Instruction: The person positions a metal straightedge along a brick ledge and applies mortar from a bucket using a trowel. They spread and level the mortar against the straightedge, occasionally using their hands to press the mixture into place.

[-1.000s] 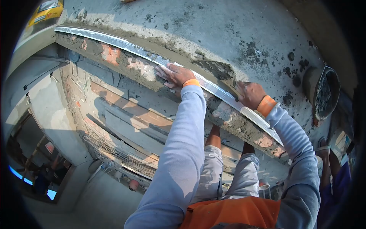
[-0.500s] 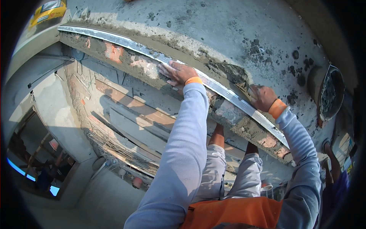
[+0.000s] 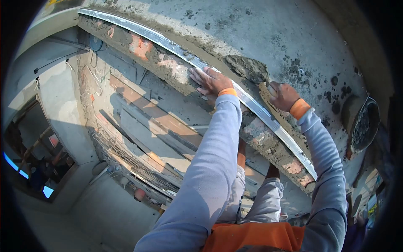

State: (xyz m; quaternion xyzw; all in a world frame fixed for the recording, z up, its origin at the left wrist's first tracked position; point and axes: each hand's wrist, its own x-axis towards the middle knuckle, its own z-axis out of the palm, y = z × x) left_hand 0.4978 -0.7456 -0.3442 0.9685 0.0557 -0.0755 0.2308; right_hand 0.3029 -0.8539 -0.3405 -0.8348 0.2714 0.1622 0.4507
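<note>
A long metal straightedge (image 3: 156, 37) lies along the top edge of a low brick wall (image 3: 141, 47) with patches of wet mortar. My left hand (image 3: 212, 81) lies over the middle of this bar, its fingers stretched out past the near edge. To the right, my right hand (image 3: 284, 96) is closed around the handle of a trowel (image 3: 264, 93); its blade is partly hidden by the hand and mortar. A heap of wet mortar (image 3: 247, 68) sits just beyond the trowel, beside the bar.
A dark bucket (image 3: 364, 124) stands at the right on the concrete surface (image 3: 235, 23), which has scattered mortar lumps. Below the wall are planks (image 3: 142, 105) and a bundle of thin rods (image 3: 130, 157). A window opening (image 3: 40, 147) is at the left.
The view has shifted, so the wall and bar appear lower and further right. My right hand and trowel have moved away from the bar's right end, and the mortar heap beside the trowel looks larger.
</note>
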